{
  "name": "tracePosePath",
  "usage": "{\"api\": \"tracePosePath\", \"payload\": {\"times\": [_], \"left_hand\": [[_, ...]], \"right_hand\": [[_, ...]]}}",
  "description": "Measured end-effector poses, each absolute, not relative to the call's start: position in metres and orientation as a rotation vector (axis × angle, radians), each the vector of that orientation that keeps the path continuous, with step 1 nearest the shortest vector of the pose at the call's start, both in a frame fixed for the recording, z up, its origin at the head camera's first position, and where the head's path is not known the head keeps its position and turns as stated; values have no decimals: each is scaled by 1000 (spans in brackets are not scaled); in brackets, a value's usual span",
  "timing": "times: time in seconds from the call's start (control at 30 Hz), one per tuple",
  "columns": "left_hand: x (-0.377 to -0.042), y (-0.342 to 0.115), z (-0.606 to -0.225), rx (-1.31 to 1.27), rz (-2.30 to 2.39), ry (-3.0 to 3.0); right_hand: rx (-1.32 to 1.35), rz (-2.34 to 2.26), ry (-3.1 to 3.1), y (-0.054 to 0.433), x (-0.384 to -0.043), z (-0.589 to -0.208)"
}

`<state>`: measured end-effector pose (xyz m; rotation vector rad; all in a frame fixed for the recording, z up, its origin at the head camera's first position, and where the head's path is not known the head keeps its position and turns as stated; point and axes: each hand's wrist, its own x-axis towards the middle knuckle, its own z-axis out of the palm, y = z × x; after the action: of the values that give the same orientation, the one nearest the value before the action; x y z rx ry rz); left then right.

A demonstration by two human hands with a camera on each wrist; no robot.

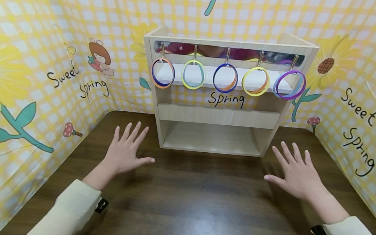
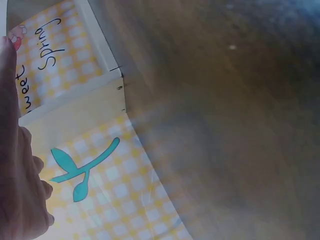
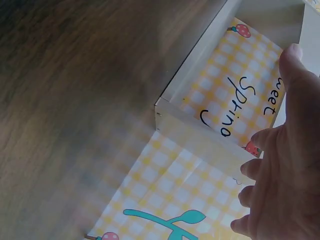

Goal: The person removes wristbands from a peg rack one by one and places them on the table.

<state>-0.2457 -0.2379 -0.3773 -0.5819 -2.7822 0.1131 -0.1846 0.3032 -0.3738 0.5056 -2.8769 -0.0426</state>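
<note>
My left hand hovers flat over the dark wooden table, fingers spread, just left of a pale wooden rack. On the other side my right hand is spread the same way and holds nothing. Several coloured rings hang on hooks under the rack's top: an orange ring, a yellow-green ring, a blue ring, a yellow ring and a purple ring. In the wrist views my left hand and right hand show only at the frame edges.
A yellow checked backdrop with "Sweet Spring" lettering encloses the table on three sides. The rack has an open lower shelf. The rack's corner shows in the left wrist view, and its other corner in the right wrist view.
</note>
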Motion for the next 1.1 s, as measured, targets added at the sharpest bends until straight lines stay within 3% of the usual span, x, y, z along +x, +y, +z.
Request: {"api": "tracePosePath", "payload": {"times": [0.63, 1.1], "left_hand": [[-264, -226, -350, -540, -304, -2764], [-297, -204, -328, -486, -1300, -2412]], "right_hand": [[572, 87, -2760, 295, -183, -345], [635, 421, -2245, 289, -196, -318]]}}
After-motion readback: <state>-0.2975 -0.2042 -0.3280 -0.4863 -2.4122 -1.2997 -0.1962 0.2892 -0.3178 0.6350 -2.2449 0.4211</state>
